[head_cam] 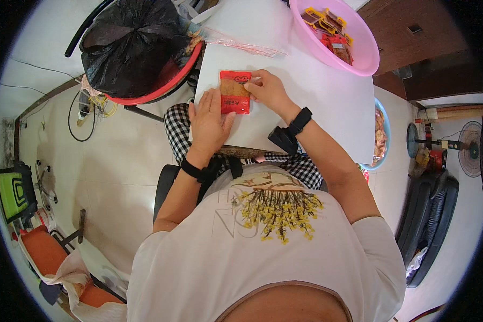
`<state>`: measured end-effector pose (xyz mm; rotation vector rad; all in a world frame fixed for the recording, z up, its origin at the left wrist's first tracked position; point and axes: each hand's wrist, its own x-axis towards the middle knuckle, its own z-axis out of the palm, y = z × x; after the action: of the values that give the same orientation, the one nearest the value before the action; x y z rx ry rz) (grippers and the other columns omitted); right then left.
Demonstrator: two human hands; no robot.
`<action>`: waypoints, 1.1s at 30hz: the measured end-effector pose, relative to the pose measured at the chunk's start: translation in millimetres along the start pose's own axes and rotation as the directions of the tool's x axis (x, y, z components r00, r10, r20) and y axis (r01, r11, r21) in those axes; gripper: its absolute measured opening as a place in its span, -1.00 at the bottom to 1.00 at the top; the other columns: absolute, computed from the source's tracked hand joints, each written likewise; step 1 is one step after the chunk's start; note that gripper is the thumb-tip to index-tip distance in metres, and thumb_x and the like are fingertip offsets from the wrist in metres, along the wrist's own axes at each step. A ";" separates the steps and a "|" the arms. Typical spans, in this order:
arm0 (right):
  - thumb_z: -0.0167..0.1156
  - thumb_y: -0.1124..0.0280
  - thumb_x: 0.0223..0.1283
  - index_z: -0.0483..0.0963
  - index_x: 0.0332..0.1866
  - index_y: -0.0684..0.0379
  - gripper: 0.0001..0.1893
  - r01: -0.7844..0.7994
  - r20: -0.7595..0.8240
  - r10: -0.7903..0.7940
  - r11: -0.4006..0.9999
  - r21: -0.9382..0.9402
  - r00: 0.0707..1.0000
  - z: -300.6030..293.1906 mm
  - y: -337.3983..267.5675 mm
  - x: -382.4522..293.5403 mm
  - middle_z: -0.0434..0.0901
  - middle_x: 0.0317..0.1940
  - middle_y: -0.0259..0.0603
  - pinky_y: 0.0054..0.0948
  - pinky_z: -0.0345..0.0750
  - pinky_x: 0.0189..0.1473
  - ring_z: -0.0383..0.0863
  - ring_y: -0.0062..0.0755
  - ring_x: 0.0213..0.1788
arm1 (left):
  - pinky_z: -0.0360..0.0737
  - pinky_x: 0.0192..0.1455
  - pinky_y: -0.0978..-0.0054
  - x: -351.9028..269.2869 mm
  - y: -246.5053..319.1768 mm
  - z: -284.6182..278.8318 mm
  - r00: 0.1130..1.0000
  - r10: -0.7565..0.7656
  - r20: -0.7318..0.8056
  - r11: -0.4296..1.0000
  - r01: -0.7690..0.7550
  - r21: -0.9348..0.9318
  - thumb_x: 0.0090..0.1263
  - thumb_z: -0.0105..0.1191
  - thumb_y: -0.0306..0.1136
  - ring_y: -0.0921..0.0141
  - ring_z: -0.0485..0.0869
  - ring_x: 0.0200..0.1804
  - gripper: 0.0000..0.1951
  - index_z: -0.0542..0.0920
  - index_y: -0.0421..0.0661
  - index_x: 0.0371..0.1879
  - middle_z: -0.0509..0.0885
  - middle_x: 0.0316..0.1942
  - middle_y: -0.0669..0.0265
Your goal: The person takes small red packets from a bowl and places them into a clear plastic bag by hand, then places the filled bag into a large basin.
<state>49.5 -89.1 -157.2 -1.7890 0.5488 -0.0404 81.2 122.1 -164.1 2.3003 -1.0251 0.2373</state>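
A red plastic food packet (235, 98) with a see-through middle showing brown contents lies on the white tabletop (318, 108). At its right edge, near the upper corner, the thumb and fingers of my right hand (269, 88) pinch it. Against the packet's left edge rests my left hand (210, 118), palm down with the fingers close together and the thumb at the lower edge; whether it grips the packet is not clear. Beyond the packet, a stack of clear plastic bags (249, 32) lies at the table's far side. A pink basin (364, 48) holding several yellow and red packets stands at the far right.
Left of the table, a black plastic bag (133, 48) sits in a red basin (145, 98) on a stand. A light blue basin (386, 141) of wrapped items is beyond the table's right edge. Cables (100, 104) lie on the floor at left.
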 end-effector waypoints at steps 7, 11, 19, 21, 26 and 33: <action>0.33 0.52 0.16 0.36 0.25 0.31 -0.47 0.111 -0.005 -0.112 0.985 -0.133 0.994 9.6 10.9 -19.0 0.62 -0.32 -0.12 -0.50 0.59 -0.41 0.65 -0.48 -0.42 | 0.08 0.41 -0.29 3.5 5.7 4.5 0.981 -0.129 0.142 0.992 0.129 0.009 0.36 0.16 -0.22 0.07 0.30 0.46 -0.28 0.22 -0.35 0.40 0.47 0.30 -0.07; 0.38 0.45 0.05 0.43 0.13 0.32 -0.50 0.103 -0.056 -0.109 0.989 -0.103 0.992 18.2 8.4 -14.9 0.69 -0.24 0.06 -0.31 0.64 -0.18 0.73 -0.17 -0.24 | 0.06 0.42 -0.28 7.8 -0.8 5.6 0.982 -0.142 0.127 0.988 0.148 -0.038 0.37 0.13 -0.22 0.09 0.30 0.47 -0.30 0.23 -0.33 0.41 0.44 0.33 -0.07; 0.38 0.43 0.06 0.39 0.19 0.32 -0.44 0.153 -0.079 -0.169 0.972 -0.177 0.982 19.0 0.9 -5.3 0.69 -0.33 -0.01 -0.35 0.63 -0.32 0.70 -0.29 -0.37 | 0.02 0.44 -0.28 31.5 -5.6 1.5 0.983 -0.089 0.159 0.992 0.072 0.108 0.36 0.14 -0.19 0.10 0.22 0.51 -0.32 0.28 -0.17 0.44 0.33 0.44 0.02; 0.37 0.39 0.08 0.39 0.19 0.33 -0.45 0.181 -0.120 -0.207 0.964 -0.196 0.971 20.1 8.6 -5.0 0.69 -0.33 0.00 -0.32 0.62 -0.28 0.71 -0.24 -0.36 | 0.00 0.45 -0.29 32.7 6.0 2.8 0.986 0.016 0.165 0.993 -0.036 0.115 0.35 0.14 -0.19 0.08 0.19 0.52 -0.33 0.29 -0.16 0.43 0.30 0.46 0.02; 0.28 0.34 0.17 0.52 0.05 0.32 -0.62 0.199 -0.037 -0.219 0.935 -0.294 0.975 -27.6 -19.6 -35.1 0.70 -0.31 0.00 -0.28 0.61 -0.22 0.71 -0.18 -0.31 | -0.09 0.47 -0.29 26.2 27.6 11.3 0.945 0.096 0.313 0.980 -0.145 0.138 0.27 0.23 -0.15 0.04 0.11 0.55 -0.31 0.37 -0.15 0.38 0.20 0.51 -0.01; 0.22 0.29 0.18 0.62 -0.24 0.24 -0.78 0.296 -0.281 -0.488 0.800 -0.521 0.826 -193.1 -42.1 -11.8 0.67 -0.37 0.00 -0.23 0.58 -0.19 0.68 -0.09 -0.30 | -0.15 0.50 -0.24 17.4 28.7 15.4 0.952 0.115 0.282 0.975 -0.162 0.150 0.24 0.23 -0.11 0.04 0.07 0.57 -0.29 0.38 -0.11 0.38 0.17 0.52 -0.03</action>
<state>-5.8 -251.5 -58.3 -2.3650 0.4777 -0.6424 71.1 87.3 -156.7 2.4659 -1.3555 0.0666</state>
